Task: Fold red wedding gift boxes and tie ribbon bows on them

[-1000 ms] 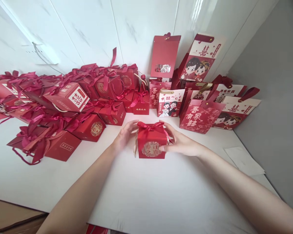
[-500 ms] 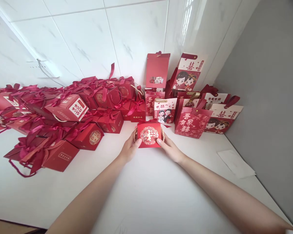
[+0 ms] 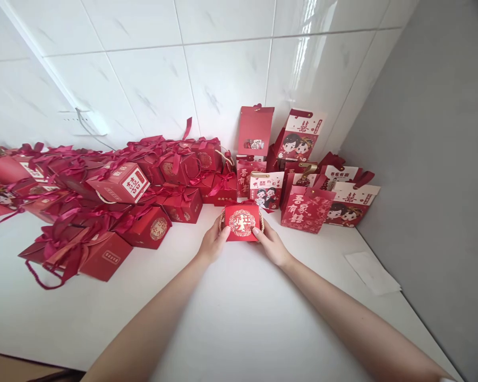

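Between my two hands is a small red gift box (image 3: 242,225) with gold lettering in a round gold pattern, twisted cord handles at its sides and a dark red ribbon on top. My left hand (image 3: 214,240) grips its left side, thumb on the front face. On the right side my right hand (image 3: 273,243) holds it the same way. The fingers behind the box are hidden. Just behind it stands a small white and red paper box (image 3: 266,190) with a cartoon couple printed on it.
Many ribboned red boxes (image 3: 146,225) are heaped on the white table (image 3: 239,313) to the left. Upright red and white paper boxes (image 3: 307,209) stand at the back right. A white paper (image 3: 372,272) lies by the grey panel (image 3: 434,175). Behind is a tiled wall (image 3: 227,69).
The view has tilted up slightly, so the wall and the boxes appear lower. Both hands still hold the red gift box in nearly the same place.
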Tool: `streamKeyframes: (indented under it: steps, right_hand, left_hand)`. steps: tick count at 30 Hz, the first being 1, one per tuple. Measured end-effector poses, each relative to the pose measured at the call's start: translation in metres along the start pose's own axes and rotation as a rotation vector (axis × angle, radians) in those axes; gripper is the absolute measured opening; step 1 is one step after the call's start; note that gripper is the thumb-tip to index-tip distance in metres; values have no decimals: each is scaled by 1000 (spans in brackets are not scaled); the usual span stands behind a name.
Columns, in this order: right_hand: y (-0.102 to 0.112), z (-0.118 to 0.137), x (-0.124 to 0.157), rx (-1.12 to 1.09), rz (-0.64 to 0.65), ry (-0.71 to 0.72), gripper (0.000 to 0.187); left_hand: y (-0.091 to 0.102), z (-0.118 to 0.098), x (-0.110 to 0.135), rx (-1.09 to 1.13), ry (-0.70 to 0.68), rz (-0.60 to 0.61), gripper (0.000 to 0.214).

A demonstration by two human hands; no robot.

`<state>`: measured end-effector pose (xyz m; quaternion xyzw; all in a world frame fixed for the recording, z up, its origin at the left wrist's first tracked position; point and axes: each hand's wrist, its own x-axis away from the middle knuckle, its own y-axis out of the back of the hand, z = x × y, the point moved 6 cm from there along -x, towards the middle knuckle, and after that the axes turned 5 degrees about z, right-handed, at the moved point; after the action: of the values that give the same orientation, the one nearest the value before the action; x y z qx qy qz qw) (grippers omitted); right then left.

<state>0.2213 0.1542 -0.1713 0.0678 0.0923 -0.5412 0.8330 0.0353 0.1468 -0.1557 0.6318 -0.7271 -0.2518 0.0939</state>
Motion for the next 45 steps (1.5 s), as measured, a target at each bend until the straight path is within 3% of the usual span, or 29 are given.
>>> streamKeyframes:
  steps: [6, 15, 22, 33, 39, 45]
  right_hand:
    - [-1, -10, -2, 5, -33, -80, 68]
    - [0, -16, -6, 11, -148, -78, 69]
    - [-24, -2, 3, -173, -322, 108, 61]
    - [-21, -7, 5, -371, -297, 47, 62]
    - [-19, -10, 5, -441, -221, 38, 57]
    - [-17, -10, 5, -497, -255, 26, 54]
  left_hand:
    - [1, 7, 0, -4, 40, -26, 67]
    - [0, 15, -8, -5, 86, -59, 64]
    - [-7, 4, -3, 41, -22, -66, 60]
    - [-9, 20, -7, 191, -35, -95, 60]
    - [-9, 26, -9, 307, -20, -89, 63]
    - [-14, 24, -9, 456, -48, -14, 61]
